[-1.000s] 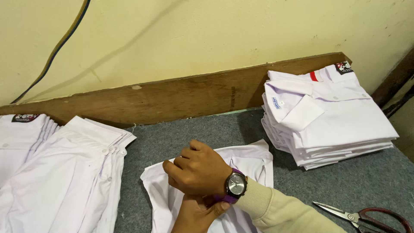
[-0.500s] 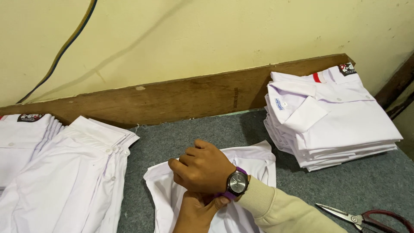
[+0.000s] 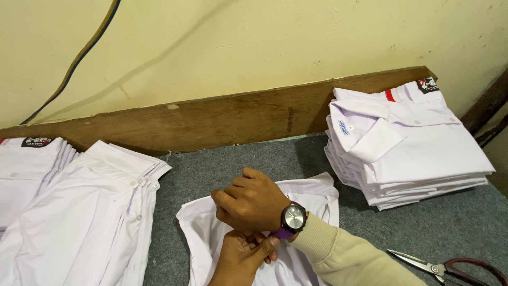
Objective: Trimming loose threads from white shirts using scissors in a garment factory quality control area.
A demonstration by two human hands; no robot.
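A person's two hands work at a white shirt lying on a grey felt-covered table, seen from above. The shirt is the landmark here, low in the middle of the view, spread flat with its edge rumpled toward the wall.

The right hand comes in from the right, in a cream sleeve, and lies over the shirt's middle. Its fingers are curled in a loose fist, knuckles up; whether they pinch cloth underneath cannot be told. A wristwatch with a grey face and purple strap sits on that wrist.

The left hand rises from below the shirt's near edge. Its fingertips touch the watch strap and the right wrist, closed narrowly around that spot rather than on the cloth.

Compared with a second ago, the hands sit in nearly the same pose and place on the shirt; mainly the view has shifted slightly. The shirt's outline looks unchanged, so the folding appears paused while the hands attend to the wrist.

Left of the shirt lies a loose heap of white shirts, buttons showing. Right of the shirt and farther back stands a neat stack of folded shirts, apart from it. Near the shirt's right side, by the lower corner, lie scissors with dark red handles. Behind the shirt, a brown wooden board runs along a cream wall.
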